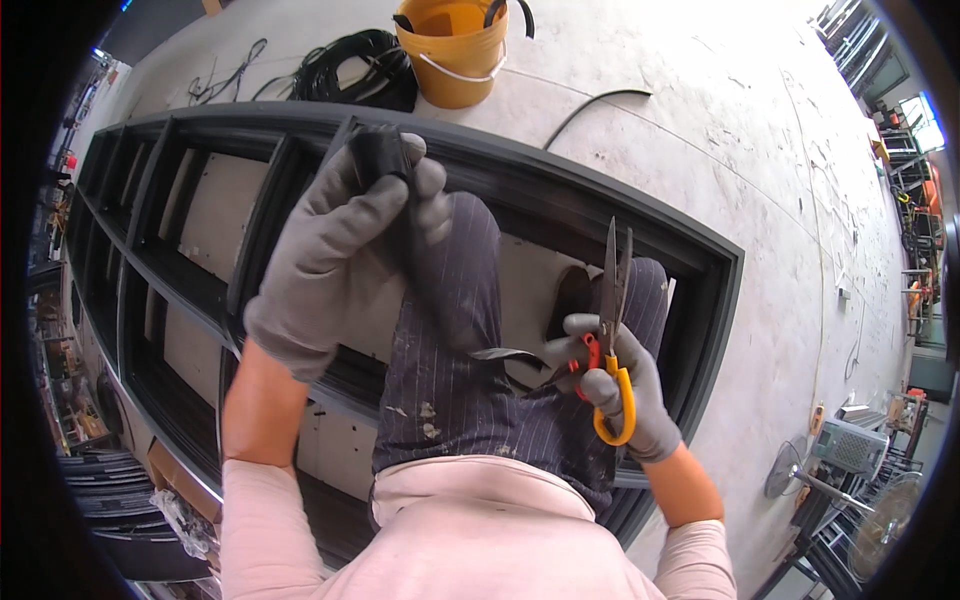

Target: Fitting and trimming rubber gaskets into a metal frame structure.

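My left hand [335,230], in a grey glove, is closed around a roll of black strip [380,155], raised over the dark frame. From the roll a loose, blurred length hangs down across my left thigh toward my right hand, its shiny twisted end part [508,354] reaching my fingers there. My gloved right hand [625,385] holds scissors [612,345] with one yellow and one red handle. Their blades point up and stand slightly apart. Whether my right fingers also pinch the strip, I cannot tell.
A large dark frame [500,150] with crossbars surrounds my legs. Beyond it stand a yellow bucket [455,65] and a coil of black cord [350,75], with a short black strip [590,105] on the floor. Fans [790,470] stand at the right.
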The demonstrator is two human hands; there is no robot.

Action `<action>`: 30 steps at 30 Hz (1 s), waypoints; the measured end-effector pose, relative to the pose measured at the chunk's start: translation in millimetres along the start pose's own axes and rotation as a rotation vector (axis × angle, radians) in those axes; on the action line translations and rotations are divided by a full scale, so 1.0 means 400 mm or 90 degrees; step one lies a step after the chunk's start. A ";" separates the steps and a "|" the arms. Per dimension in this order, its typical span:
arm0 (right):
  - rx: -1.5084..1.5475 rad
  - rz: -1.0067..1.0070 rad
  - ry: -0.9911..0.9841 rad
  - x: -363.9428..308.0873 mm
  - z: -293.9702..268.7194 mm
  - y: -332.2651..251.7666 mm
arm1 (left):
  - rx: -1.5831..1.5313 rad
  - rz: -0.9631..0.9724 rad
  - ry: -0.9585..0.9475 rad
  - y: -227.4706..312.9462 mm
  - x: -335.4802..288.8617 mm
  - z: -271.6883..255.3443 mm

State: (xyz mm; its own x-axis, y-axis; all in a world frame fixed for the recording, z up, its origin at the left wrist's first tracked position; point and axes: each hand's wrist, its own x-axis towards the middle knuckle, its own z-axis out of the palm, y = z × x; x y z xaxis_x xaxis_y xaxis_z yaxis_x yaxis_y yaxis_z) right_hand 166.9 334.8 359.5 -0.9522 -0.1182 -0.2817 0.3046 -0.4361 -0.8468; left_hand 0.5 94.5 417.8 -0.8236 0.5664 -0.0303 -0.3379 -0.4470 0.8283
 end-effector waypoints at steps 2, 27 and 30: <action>0.061 -0.044 0.039 0.038 0.045 0.023 | -0.145 0.043 0.038 -0.046 0.020 0.012; -0.576 -0.319 -0.102 0.242 0.030 0.066 | 0.441 -0.386 0.194 0.078 -0.222 -0.072; -0.540 -0.324 -0.105 0.266 0.045 0.021 | 0.429 -0.695 -0.023 0.063 -0.200 -0.075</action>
State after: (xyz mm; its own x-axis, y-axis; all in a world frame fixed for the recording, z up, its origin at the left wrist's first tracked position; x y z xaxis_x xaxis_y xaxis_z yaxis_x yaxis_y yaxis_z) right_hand 68.0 302.5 330.4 -0.9455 -0.2446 0.2150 -0.2853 0.3037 -0.9090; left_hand 44.3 17.1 424.1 -0.2502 0.4383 -0.8633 -0.5218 0.6901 0.5016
